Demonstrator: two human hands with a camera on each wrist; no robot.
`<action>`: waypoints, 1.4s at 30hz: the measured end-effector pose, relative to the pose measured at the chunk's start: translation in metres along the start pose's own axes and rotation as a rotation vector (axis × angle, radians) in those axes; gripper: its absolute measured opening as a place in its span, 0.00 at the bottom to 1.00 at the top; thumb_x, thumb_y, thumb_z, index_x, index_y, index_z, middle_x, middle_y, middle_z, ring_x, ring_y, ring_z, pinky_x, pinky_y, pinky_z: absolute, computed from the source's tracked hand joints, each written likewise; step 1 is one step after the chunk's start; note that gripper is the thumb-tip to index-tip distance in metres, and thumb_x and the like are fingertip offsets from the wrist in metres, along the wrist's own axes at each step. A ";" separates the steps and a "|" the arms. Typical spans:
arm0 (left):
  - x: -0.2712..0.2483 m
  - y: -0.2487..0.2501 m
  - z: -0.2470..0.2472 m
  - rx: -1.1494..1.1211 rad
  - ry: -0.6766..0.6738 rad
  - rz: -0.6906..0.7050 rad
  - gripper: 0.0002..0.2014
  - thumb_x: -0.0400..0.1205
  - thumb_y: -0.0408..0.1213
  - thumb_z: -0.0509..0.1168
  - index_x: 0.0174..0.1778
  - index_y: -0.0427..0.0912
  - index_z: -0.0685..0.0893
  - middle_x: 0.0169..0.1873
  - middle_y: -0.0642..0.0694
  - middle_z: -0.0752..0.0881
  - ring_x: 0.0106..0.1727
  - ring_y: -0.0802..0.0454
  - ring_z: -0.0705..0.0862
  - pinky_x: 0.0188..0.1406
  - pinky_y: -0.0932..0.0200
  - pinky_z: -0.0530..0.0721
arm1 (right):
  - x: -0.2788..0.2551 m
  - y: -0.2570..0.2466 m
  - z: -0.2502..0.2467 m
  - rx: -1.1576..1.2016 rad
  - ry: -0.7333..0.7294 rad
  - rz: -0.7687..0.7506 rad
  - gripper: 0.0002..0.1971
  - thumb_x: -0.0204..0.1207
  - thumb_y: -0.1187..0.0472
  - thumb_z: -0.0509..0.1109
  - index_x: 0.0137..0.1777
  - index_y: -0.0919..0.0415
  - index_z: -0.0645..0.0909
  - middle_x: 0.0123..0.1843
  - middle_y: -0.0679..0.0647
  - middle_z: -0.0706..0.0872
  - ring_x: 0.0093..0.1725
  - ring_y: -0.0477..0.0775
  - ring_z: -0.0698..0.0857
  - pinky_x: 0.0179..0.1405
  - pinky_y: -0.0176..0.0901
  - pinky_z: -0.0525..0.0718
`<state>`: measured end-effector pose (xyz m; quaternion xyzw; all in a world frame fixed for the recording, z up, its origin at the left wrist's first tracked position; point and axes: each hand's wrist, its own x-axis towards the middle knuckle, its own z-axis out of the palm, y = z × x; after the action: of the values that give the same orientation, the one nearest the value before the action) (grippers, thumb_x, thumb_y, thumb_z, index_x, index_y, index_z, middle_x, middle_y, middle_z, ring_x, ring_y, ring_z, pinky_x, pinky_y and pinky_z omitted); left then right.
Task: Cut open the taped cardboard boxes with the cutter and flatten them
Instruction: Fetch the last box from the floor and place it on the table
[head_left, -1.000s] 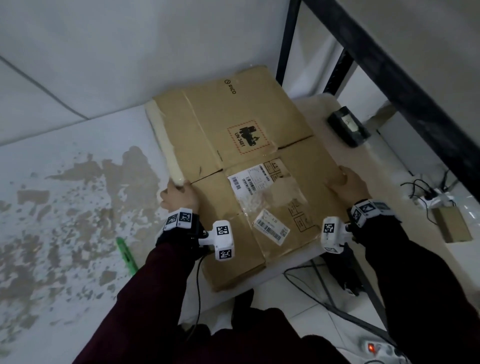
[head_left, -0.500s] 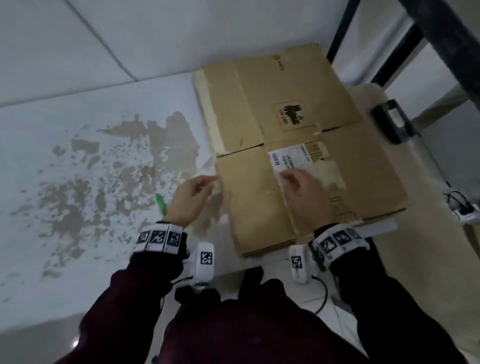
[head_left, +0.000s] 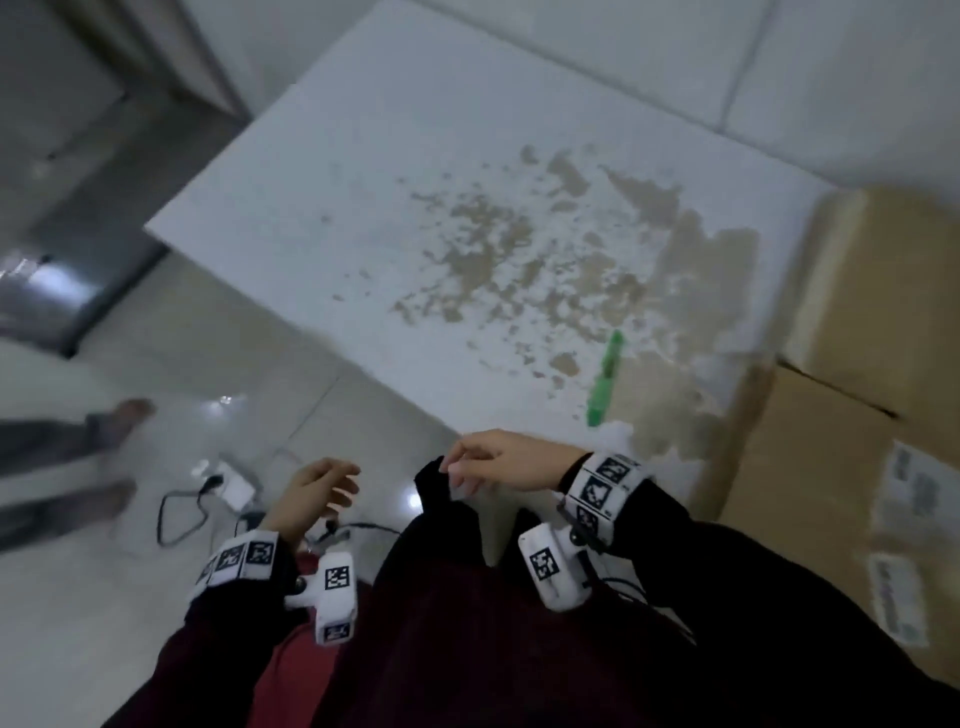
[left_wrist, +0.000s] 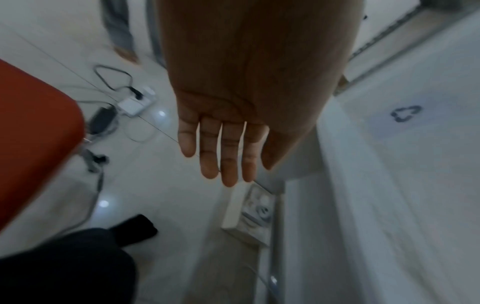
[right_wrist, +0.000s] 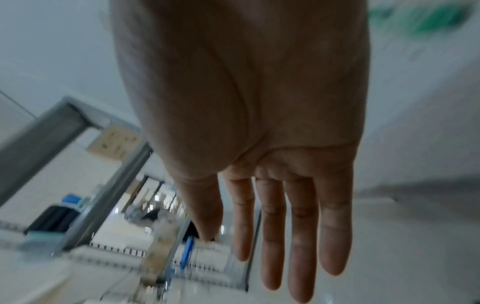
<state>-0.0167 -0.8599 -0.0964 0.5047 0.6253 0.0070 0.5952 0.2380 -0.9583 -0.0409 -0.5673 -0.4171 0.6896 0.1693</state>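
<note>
A flattened brown cardboard box (head_left: 852, 395) with white shipping labels lies on the right part of the white table (head_left: 415, 171). The green cutter (head_left: 605, 376) lies on the table just left of the box, and shows as a green blur (right_wrist: 426, 18) in the right wrist view. My left hand (head_left: 317, 493) hangs off the table's near edge over the floor, fingers relaxed and empty (left_wrist: 223, 148). At the table's near edge my right hand (head_left: 498, 460) hovers below the cutter, fingers straight and empty (right_wrist: 285, 226).
The table top has a large patch of brown scrape marks (head_left: 545, 260). On the tiled floor lie a white power strip with cables (head_left: 228, 483) and a red seat (left_wrist: 33, 127). Another person's feet (head_left: 104, 431) stand at the left.
Both hands have come off the cardboard box and moved left to the table's near edge. My head has turned left, so the box now sits at the right of the view.
</note>
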 end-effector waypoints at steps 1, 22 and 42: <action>0.002 -0.018 -0.010 -0.040 0.035 -0.058 0.10 0.87 0.34 0.57 0.48 0.35 0.82 0.36 0.40 0.83 0.31 0.48 0.80 0.28 0.62 0.75 | 0.019 -0.004 0.009 -0.022 -0.057 0.035 0.15 0.85 0.59 0.59 0.65 0.68 0.75 0.52 0.57 0.83 0.48 0.53 0.83 0.52 0.46 0.81; 0.079 -0.161 -0.238 -0.330 0.293 -0.608 0.13 0.86 0.31 0.58 0.60 0.26 0.80 0.31 0.39 0.81 0.30 0.46 0.78 0.28 0.61 0.69 | 0.311 -0.096 0.070 0.199 0.296 0.578 0.08 0.84 0.63 0.57 0.44 0.61 0.74 0.35 0.55 0.79 0.30 0.51 0.79 0.27 0.38 0.74; 0.281 -0.005 -0.477 -0.354 0.266 -0.546 0.06 0.84 0.32 0.58 0.49 0.35 0.80 0.32 0.43 0.83 0.26 0.50 0.83 0.28 0.61 0.69 | 0.598 -0.307 0.074 0.373 0.205 0.567 0.08 0.85 0.61 0.57 0.44 0.59 0.74 0.28 0.52 0.80 0.14 0.40 0.79 0.14 0.30 0.75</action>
<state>-0.3173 -0.4003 -0.1681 0.2026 0.7984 0.0217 0.5667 -0.0828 -0.3815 -0.1875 -0.6861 -0.0905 0.7130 0.1129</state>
